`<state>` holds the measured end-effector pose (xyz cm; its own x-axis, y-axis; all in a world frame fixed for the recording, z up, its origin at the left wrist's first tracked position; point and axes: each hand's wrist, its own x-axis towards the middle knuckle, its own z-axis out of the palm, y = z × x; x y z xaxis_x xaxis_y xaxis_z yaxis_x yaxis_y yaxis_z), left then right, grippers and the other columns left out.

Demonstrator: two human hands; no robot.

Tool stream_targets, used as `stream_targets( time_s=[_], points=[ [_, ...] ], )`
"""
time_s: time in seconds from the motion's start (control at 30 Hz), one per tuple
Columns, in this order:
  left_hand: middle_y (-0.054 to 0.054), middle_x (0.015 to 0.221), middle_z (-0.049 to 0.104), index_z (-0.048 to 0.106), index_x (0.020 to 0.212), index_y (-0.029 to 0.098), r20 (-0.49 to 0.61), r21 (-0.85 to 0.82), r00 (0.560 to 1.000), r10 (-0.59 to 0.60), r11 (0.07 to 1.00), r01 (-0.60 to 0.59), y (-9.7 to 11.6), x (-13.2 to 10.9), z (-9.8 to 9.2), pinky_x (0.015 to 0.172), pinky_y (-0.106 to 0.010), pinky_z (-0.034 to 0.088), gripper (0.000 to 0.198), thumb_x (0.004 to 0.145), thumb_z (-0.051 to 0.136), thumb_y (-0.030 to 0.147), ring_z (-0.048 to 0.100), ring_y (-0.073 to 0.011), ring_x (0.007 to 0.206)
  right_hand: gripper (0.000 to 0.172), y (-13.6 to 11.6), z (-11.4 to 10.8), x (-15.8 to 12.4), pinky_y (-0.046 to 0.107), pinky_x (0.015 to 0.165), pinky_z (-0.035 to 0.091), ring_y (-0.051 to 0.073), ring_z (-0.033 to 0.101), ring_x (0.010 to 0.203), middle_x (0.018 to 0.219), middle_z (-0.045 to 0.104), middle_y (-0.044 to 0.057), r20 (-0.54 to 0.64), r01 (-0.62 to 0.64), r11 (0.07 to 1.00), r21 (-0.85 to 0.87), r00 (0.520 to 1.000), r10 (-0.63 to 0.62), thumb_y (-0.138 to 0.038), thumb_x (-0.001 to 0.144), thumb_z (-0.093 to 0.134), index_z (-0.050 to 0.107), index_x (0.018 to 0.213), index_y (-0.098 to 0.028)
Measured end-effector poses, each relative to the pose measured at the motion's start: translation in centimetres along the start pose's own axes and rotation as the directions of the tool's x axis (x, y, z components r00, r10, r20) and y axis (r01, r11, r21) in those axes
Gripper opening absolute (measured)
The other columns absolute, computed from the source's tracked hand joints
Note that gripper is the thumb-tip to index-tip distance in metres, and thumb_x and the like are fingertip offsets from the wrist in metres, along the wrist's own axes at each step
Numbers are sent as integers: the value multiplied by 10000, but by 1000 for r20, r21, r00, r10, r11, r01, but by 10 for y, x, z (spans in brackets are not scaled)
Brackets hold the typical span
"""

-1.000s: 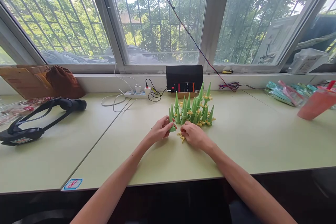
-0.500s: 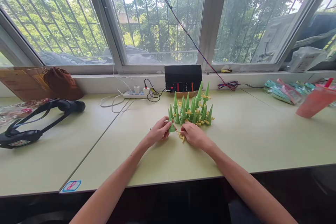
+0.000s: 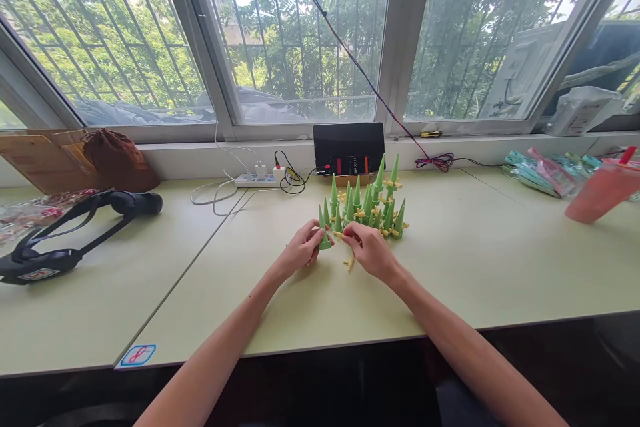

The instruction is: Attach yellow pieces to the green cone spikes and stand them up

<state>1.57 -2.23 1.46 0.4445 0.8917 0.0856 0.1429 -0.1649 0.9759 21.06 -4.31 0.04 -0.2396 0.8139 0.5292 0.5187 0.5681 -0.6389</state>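
My left hand [image 3: 301, 247] is closed round a green plastic cone spike [image 3: 324, 236], which stands point up between thumb and fingers. Pinched in the fingertips of my right hand [image 3: 367, 247] is a small yellow valve piece [image 3: 339, 234], close to the right side of the held spike. Another yellow valve piece [image 3: 349, 263] lies on the table below my right hand. Just beyond both hands stands a cluster of several green spikes [image 3: 379, 177], point up, many with yellow pieces at their sides; my right hand hides part of the front ones.
Behind the cluster a black tablet [image 3: 349, 140] leans with a lit phone [image 3: 350, 165] before it. A power strip [image 3: 257, 179] with cables lies left of them. A black headset [image 3: 80, 233] rests at left, a red drink cup [image 3: 603, 191] at right.
My right hand has lifted a yellow valve piece off the table and brought it up beside the green spike. My left hand with the spike has shifted slightly left and up.
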Motion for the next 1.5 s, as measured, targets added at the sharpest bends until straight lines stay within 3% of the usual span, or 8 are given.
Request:
stream_targets(
  time_s=[0.17, 1.17, 1.5],
  points=[
    [-46, 899, 681, 476, 970, 176, 7, -4, 1000, 11, 1000, -11, 1, -1, 0, 378, -194, 312, 388, 882, 519, 551, 388, -16, 374, 136, -3, -1, 1, 242, 611, 398, 132, 500, 639, 751, 601, 19, -43, 10, 1000, 10, 999, -10, -240, 913, 507, 566, 805, -182],
    [-45, 874, 667, 483, 955, 174, 56, -2, 998, 39, 999, -39, 4, -5, 4, 399, -196, 352, 370, 898, 529, 536, 465, -33, 386, 146, -5, -2, 0, 250, 649, 425, 144, 557, 695, 805, 628, 39, 10, 27, 999, 23, 1000, -27, -217, 929, 537, 667, 875, -180],
    [5, 798, 616, 459, 952, 188, 48, 37, 997, 55, 998, -57, 0, -7, 8, 391, -188, 339, 369, 905, 511, 550, 464, -34, 379, 177, -1, 1, -2, 251, 665, 411, 146, 533, 701, 774, 605, 26, 34, 52, 998, -22, 998, -52, -180, 933, 503, 599, 785, -181]
  ],
)
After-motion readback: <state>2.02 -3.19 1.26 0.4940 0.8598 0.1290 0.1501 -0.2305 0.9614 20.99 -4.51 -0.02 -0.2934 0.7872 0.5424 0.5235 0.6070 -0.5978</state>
